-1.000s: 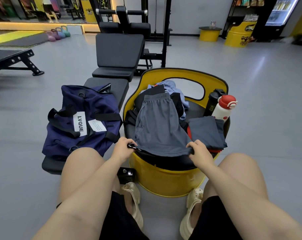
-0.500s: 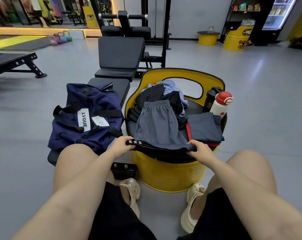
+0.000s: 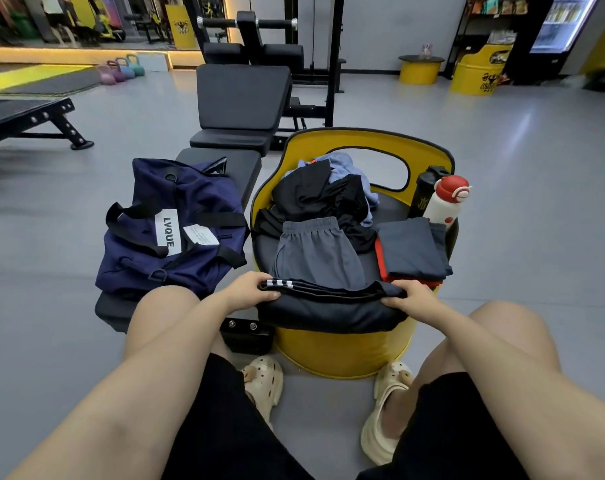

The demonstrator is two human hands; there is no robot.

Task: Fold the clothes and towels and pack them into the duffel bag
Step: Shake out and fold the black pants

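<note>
1. Cream clogs (image 3: 263,384) are showing nearest the camera, between two bare knees, planted on the grey floor (image 3: 536,209) just before a yellow drum seat (image 3: 342,351).
2. The left hand (image 3: 247,289) is pinching the left end of a black garment (image 3: 332,306), beside its small white stripes, fingers curled over the fabric edge.
3. The right hand (image 3: 410,296) is gripping the right end of the same garment, fingers curled over the cloth.
4. That black garment is lying stretched between both hands along the near edge of the seat, drooping a little over the front rim.
5. Grey shorts (image 3: 316,251) are lying flat just behind it, waistband pointing away.
6. A folded dark grey piece (image 3: 411,247) is sitting to the right of the shorts, stacked on something red (image 3: 380,261) whose edge is peeking out.
7. A heap of black and pale blue clothes (image 3: 325,192) is piling up at the back of the seat, against the yellow backrest.
8. A white bottle (image 3: 444,202) with a red cap and a black bottle (image 3: 424,192) are standing upright on the seat's right edge, touching each other.
9. The navy duffel (image 3: 169,233) is resting to the left on a black bench (image 3: 238,164), black straps draped across it; whether it is zipped I cannot tell.
10. Kettlebells (image 3: 122,69) are standing far off on the left.
</note>
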